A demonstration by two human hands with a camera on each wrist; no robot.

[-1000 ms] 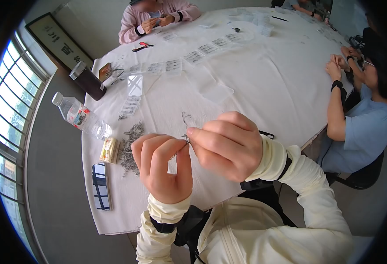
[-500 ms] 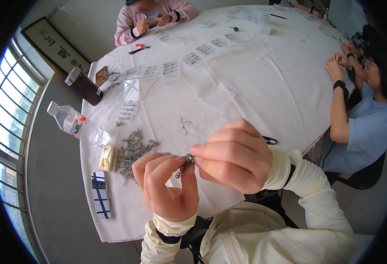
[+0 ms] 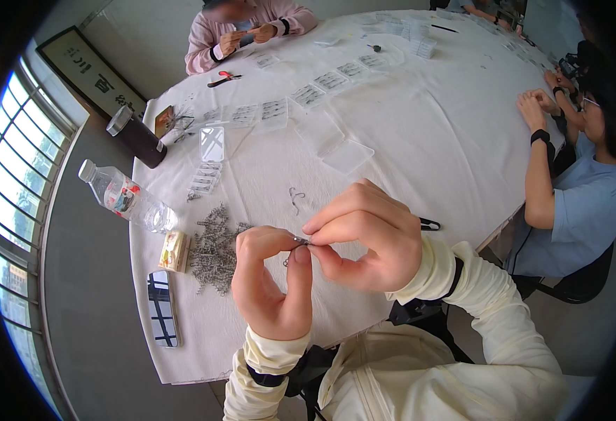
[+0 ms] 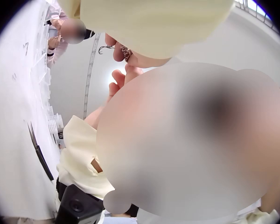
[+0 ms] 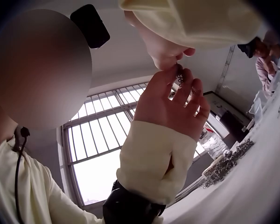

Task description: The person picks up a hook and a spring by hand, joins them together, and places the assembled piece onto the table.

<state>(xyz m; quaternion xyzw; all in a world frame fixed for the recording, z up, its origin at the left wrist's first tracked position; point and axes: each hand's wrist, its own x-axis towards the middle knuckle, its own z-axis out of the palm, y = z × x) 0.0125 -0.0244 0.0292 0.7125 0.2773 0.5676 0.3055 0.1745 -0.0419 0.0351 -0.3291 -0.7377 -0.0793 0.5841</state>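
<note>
A small dark metal piece (image 3: 301, 241) is pinched between thumb and forefinger of the left hand (image 3: 271, 284), above the table near its front edge. The right hand (image 3: 372, 238) meets it from the right, thumb and forefinger tips pinching the piece's other end. In the left wrist view a hook (image 4: 105, 48) and small links (image 4: 126, 52) show at the fingertips. Links (image 5: 180, 78) also hang by the left fingers in the right wrist view. A heap of metal chain pieces (image 3: 213, 256) lies left of the hands, and a thin curved piece (image 3: 296, 201) lies beyond them.
On the left are a phone (image 3: 162, 309), a small box (image 3: 174, 251), a plastic bottle (image 3: 127, 196) and a dark flask (image 3: 137, 137). Clear trays (image 3: 274, 112) and an open clear case (image 3: 348, 156) lie farther back. Other people sit around the table, with red-handled pliers (image 3: 224, 78) near one.
Both hands moved toward the person over the second, and the right forefinger and thumb now stand more apart from the palm. The left hand has turned, its fingers now bunched behind the forefinger.
</note>
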